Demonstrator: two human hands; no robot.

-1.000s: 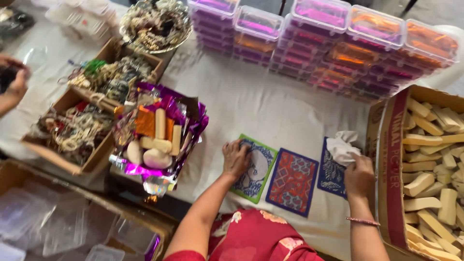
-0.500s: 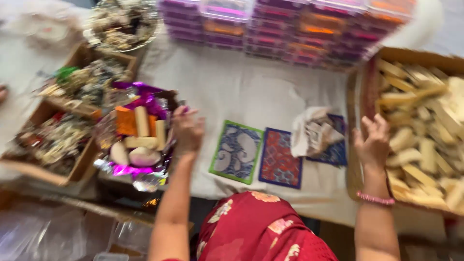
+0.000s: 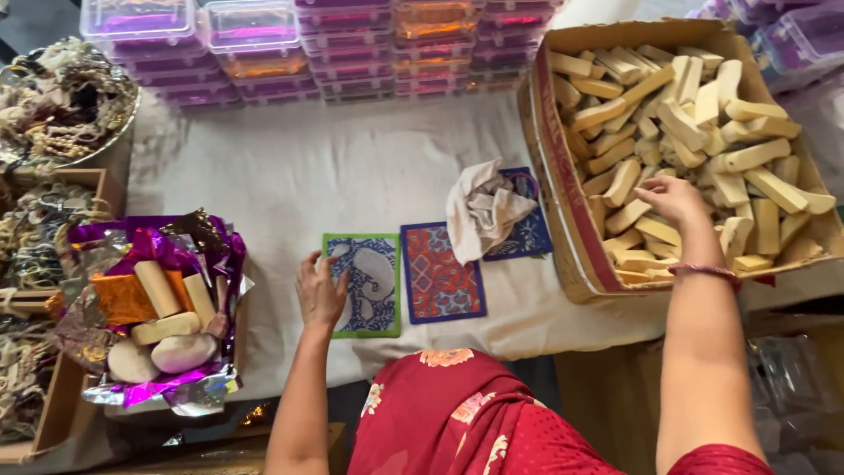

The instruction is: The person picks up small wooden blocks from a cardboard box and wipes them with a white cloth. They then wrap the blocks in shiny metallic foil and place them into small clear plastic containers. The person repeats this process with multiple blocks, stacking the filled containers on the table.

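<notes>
My left hand (image 3: 321, 291) rests flat, fingers apart, on the left edge of a green-bordered patterned card (image 3: 365, 283) on the white cloth. A red-and-blue patterned card (image 3: 441, 272) lies beside it, and a third blue card (image 3: 526, 232) sits partly under a crumpled white cloth (image 3: 483, 208). My right hand (image 3: 673, 199) hovers inside a cardboard box (image 3: 556, 167) full of cream-coloured sticks (image 3: 694, 114), fingers curled over the pieces; whether it grips one is hidden.
A tray lined with purple foil (image 3: 158, 299) at the left holds cream bars, an orange block and pale ovals. Wooden trays of beaded ornaments (image 3: 40, 237) lie further left. Stacked clear plastic boxes (image 3: 352, 44) line the far edge.
My right hand has moved from the crumpled cloth into the box of sticks. My left hand went towards the foil tray, then returned to the green card. The view swung right.
</notes>
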